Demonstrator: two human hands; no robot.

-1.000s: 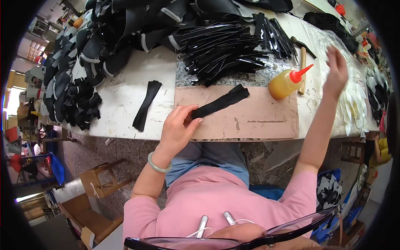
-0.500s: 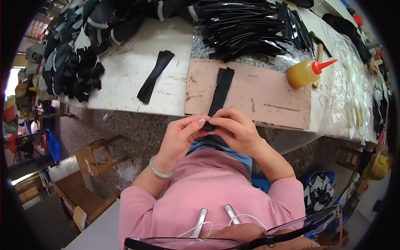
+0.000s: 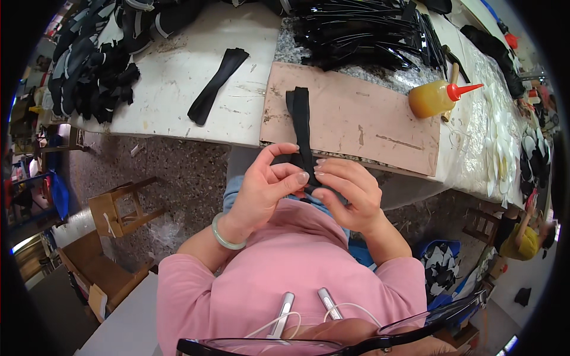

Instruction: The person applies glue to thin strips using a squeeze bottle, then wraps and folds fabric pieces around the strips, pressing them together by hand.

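Observation:
A black fabric strip [image 3: 302, 121] runs from the pinkish board [image 3: 350, 113] over the table's near edge, its lower end between my hands. My left hand [image 3: 267, 190] has its thumb against the strip's near part, with the index finger raised at the strip's left edge. On the other side, my right hand [image 3: 356, 196] has its fingertips on the right edge, the thumb below near the strip's lower end. That end is partly hidden by the fingers. To the left, a second black strip [image 3: 217, 86], narrow in the middle, lies on the white tabletop [image 3: 169, 83].
Glossy black strips [image 3: 362, 35] are heaped behind the board. A yellow glue bottle [image 3: 430, 99] with a red nozzle lies at the board's right, beside a hammer [image 3: 454, 74]. Dark fabric pieces [image 3: 89, 77] pile up at far left. A wooden stool [image 3: 122, 207] stands below.
Both hands have loosened from a tight pinch and spread slightly apart around the strip's lower end. The strip now hangs straighter, its far end a little further left.

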